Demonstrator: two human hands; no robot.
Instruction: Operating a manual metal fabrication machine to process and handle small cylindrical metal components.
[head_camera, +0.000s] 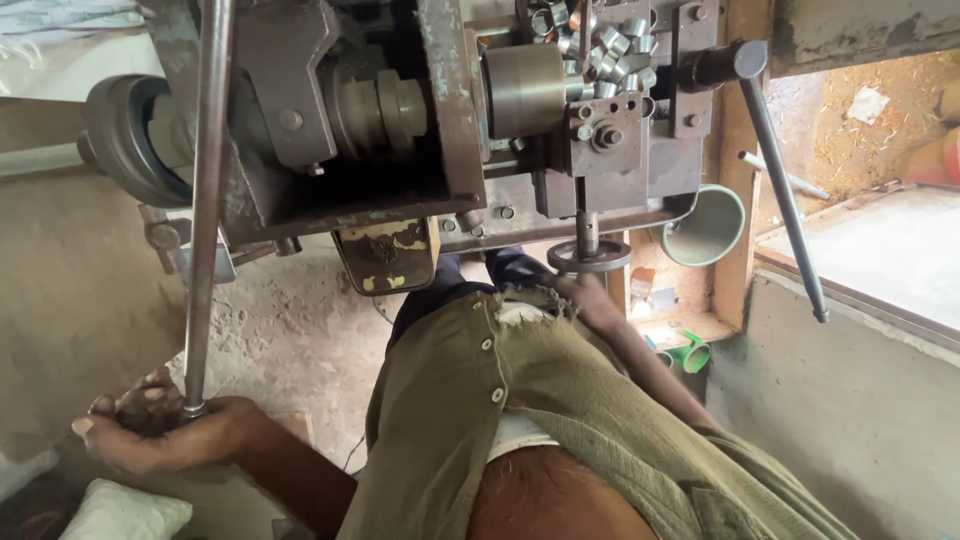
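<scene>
My left hand (165, 430) is at the lower left, closed around the bottom end of a long steel lever rod (205, 200) that runs up past the machine. My right hand (590, 295) reaches forward under the machine and grips a small round handwheel (588, 258) on a vertical spindle; its fingers are partly hidden by the wheel. Above stands a worn metal machine (450, 120) with a shiny steel cylinder (525, 88). Several small metal rings (600, 45) are piled beside that cylinder. My olive shirt fills the lower middle.
A black pulley wheel (125, 140) sits at the machine's left end. A second grey lever (785, 200) slants down on the right. A pale green pipe end (705, 225) and a green cup (692, 352) lie by a wooden post. A concrete ledge (850, 400) is at right, a white sack (120, 512) at bottom left.
</scene>
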